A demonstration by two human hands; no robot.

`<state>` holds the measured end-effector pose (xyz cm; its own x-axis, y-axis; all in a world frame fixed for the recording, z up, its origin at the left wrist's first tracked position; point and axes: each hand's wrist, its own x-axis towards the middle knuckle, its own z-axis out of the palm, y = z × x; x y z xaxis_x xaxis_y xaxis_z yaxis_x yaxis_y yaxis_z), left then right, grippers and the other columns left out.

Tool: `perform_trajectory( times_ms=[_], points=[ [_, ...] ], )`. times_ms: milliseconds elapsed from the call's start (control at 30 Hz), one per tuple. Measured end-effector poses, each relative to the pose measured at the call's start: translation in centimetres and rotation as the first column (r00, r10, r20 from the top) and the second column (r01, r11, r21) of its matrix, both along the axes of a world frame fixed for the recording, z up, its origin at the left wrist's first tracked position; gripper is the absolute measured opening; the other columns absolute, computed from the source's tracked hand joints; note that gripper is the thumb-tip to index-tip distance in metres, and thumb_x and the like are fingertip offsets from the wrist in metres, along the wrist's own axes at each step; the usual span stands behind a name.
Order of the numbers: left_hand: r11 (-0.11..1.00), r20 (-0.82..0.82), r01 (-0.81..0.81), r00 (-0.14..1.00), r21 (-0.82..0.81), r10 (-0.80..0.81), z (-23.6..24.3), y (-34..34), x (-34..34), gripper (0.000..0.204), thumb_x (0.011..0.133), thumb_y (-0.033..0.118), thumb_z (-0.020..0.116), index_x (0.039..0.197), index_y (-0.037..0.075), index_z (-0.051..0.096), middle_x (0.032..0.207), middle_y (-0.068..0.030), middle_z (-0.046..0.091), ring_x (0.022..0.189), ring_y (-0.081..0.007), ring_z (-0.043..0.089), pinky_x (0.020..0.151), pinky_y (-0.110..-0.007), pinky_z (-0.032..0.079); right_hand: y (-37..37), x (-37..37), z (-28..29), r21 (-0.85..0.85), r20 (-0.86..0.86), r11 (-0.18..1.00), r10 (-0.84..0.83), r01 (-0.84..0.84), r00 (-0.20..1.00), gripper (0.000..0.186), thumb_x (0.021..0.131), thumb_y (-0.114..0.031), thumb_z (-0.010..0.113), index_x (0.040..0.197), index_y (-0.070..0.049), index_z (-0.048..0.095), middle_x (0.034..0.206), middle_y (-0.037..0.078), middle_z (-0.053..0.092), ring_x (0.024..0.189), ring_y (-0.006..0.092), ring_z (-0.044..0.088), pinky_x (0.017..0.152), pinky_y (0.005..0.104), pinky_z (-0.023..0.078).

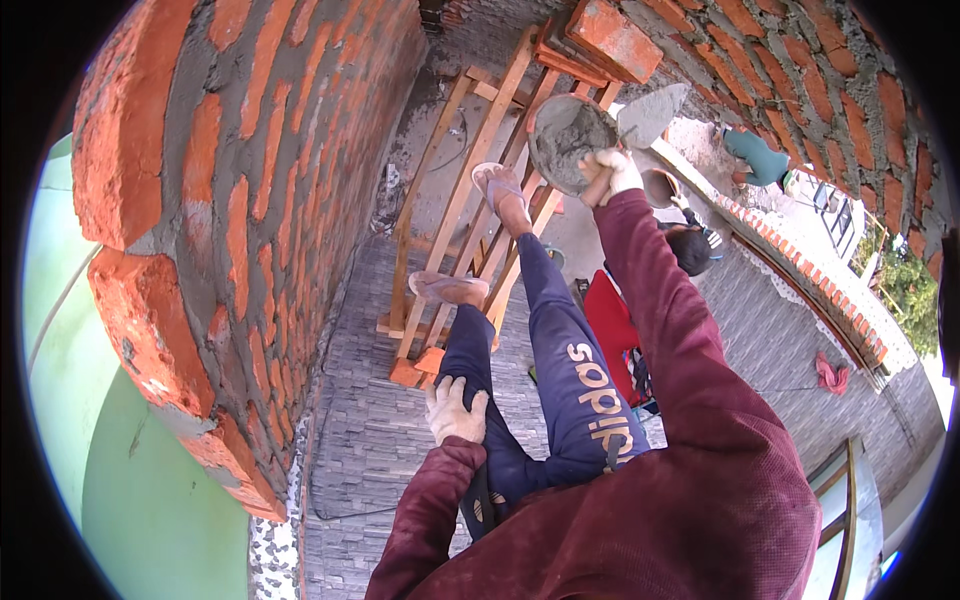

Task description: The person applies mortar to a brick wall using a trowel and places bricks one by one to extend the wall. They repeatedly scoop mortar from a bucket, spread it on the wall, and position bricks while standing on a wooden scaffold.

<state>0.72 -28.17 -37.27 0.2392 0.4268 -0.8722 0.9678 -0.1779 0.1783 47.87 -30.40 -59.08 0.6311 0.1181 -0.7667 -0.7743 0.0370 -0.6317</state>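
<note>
My right hand (612, 172), in a pale glove, is stretched out and grips the rim of a round pan (560, 110) filled with grey mortar (570, 140). A trowel blade (655, 113) sticks out just beside that hand; I cannot tell who holds its handle. My left hand (455, 410), also gloved, rests flat on my left knee with its fingers spread. My legs in dark blue trousers reach down to sandalled feet (500, 190) on a wooden scaffold frame (470, 170).
A red brick wall (260, 200) with fresh grey joints rises close on my left. Another brick wall (800, 70) curves across the top right. Below me stands a person with dark hair (690, 250). Grey paving (370, 400) lies far beneath, with a red cloth (830, 375) on it.
</note>
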Motion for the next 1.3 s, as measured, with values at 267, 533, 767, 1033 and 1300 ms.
perform_trajectory(
  times_ms=[267, 533, 767, 1033, 1300],
  points=[
    [1.0, -0.011, 0.006, 1.0, -0.01, -0.006, -0.4, -0.3, 2.1, 0.057, 0.092, 0.047, 0.071, 0.135, 0.011, 0.071, 0.151, -0.0135, 0.058, 0.147, -0.0459, 0.041, 0.12, -0.057, 0.035, 1.2, 2.0, 1.9, -0.074, -0.049, 0.994, 0.082, -0.086, 0.995, 0.011, 0.074, -0.006, 0.066, 0.084, -0.006, 0.06, 0.083, 0.01, 0.061, 0.076, 0.0298, 0.064, 0.076, 0.0472, 0.059],
    [0.998, -0.041, 0.018, 0.999, -0.059, -0.021, -0.7, 0.5, 4.0, 0.057, 0.091, 0.047, 0.071, 0.136, 0.012, 0.071, 0.151, -0.0125, 0.059, 0.147, -0.046, 0.04, 0.12, -0.055, 0.035, 3.5, 1.0, 4.1, -0.002, 0.025, 0.991, 0.134, -0.134, 0.991, 0.02, 0.074, 0.001, 0.065, 0.092, -0.007, 0.058, 0.086, 0.008, 0.057, 0.078, 0.0258, 0.063, 0.081, 0.0507, 0.063],
    [0.997, -0.052, 0.0, 0.999, -0.083, -0.004, -0.9, 0.2, 4.7, 0.055, 0.091, 0.045, 0.072, 0.134, 0.011, 0.071, 0.15, -0.0141, 0.059, 0.147, -0.0463, 0.041, 0.12, -0.056, 0.036, 8.8, 0.8, -0.3, -0.144, 0.108, 0.843, 0.534, -0.518, 0.838, 0.016, 0.074, -0.003, 0.075, 0.089, -0.002, 0.07, 0.078, 0.002, 0.069, 0.069, 0.0155, 0.064, 0.067, 0.03, 0.052],
    [0.997, -0.027, 0.004, 1.0, -0.071, -0.005, -1.5, -0.1, 4.0, 0.052, 0.091, 0.045, 0.071, 0.132, 0.012, 0.072, 0.148, -0.0139, 0.061, 0.146, -0.0469, 0.042, 0.119, -0.056, 0.037, 14.2, 6.7, 9.5, -0.757, -0.133, -0.209, 0.977, -0.619, -0.168, 0.058, 0.096, -0.046, 0.061, 0.141, -0.01, 0.058, 0.118, 0.025, 0.073, 0.113, 0.045, 0.068, 0.094, 0.0496, 0.056],
    [0.997, -0.008, -0.034, 0.999, -0.068, 0.033, -1.6, -0.5, 3.0, 0.048, 0.092, 0.043, 0.071, 0.126, 0.008, 0.074, 0.144, -0.0126, 0.064, 0.143, -0.0422, 0.047, 0.118, -0.053, 0.039, -3.0, 8.0, 14.6, -0.588, -0.596, -0.733, 0.679, -0.342, -0.429, 0.06, 0.091, -0.013, 0.062, 0.148, -0.004, 0.047, 0.111, 0.028, 0.071, 0.106, 0.0438, 0.071, 0.091, 0.0532, 0.057]
  ],
)
